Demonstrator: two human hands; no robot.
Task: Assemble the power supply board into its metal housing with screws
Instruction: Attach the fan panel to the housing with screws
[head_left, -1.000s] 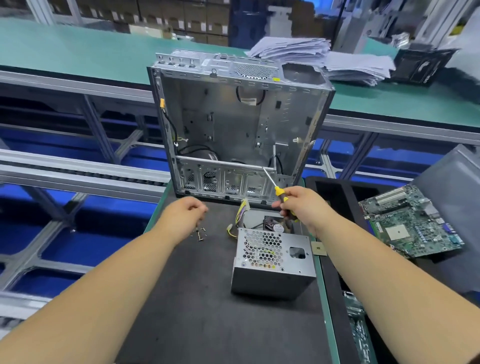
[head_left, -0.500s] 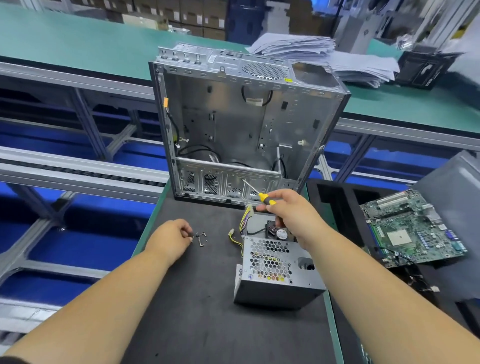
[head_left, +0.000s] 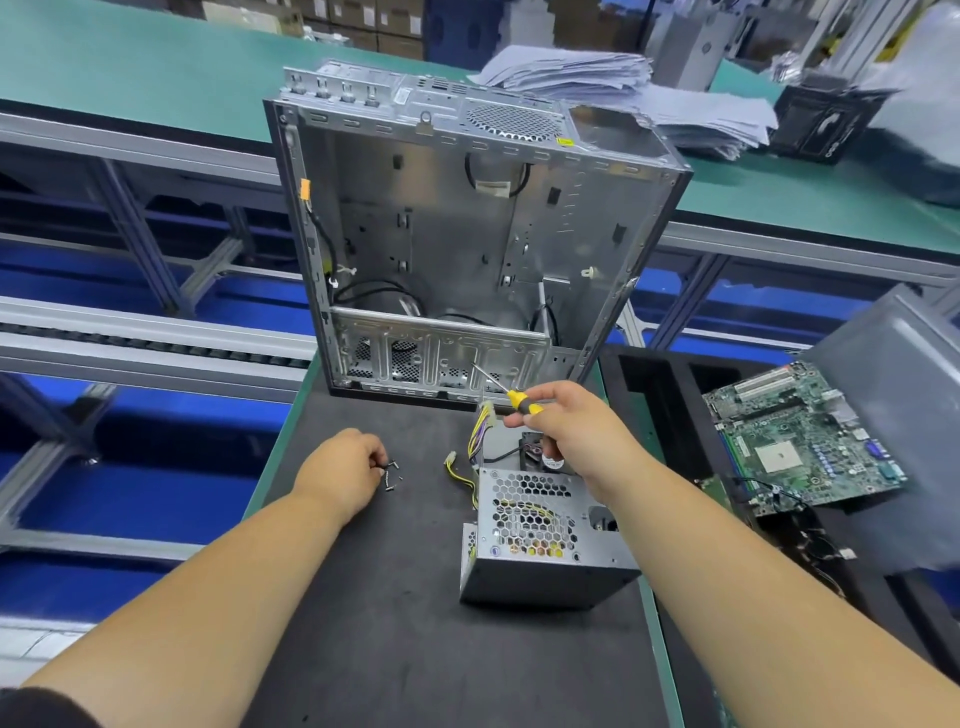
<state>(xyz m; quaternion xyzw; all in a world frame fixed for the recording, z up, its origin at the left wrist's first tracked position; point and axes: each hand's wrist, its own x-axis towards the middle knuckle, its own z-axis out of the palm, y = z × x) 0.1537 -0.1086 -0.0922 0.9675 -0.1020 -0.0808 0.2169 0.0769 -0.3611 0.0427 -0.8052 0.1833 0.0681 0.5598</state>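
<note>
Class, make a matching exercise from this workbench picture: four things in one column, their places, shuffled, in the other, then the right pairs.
Things:
1. screwdriver
2. screws
3. circuit board
4. computer case

Places:
A. upright at the far end of the black mat
B. in the right hand
C. on the tray at the right
D. on the mat by the left hand

Pairs: 1-B, 2-D, 3-C, 4-A
</note>
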